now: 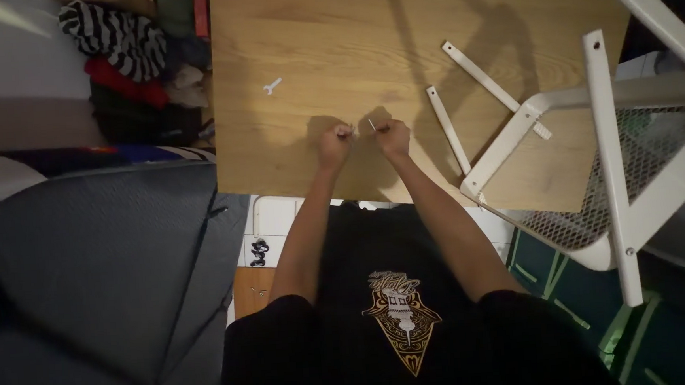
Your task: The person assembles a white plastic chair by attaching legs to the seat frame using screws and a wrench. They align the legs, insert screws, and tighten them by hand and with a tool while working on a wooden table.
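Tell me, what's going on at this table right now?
A person stands over a wooden table, both fists close together above it. The right hand pinches a thin, small metal piece; the left hand is closed beside it, contents too small to tell. A small white wrench lies apart, and a white metal frame rests partly on the table.

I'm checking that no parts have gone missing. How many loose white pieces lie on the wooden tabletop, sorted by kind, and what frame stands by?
White metal bars, loose on the wooden tabletop: 2 (one, another)
Small white wrench: 1
White mesh frame, resting over the table's right edge: 1
Total: 4
The left hand and right hand pinch something too small to tell.
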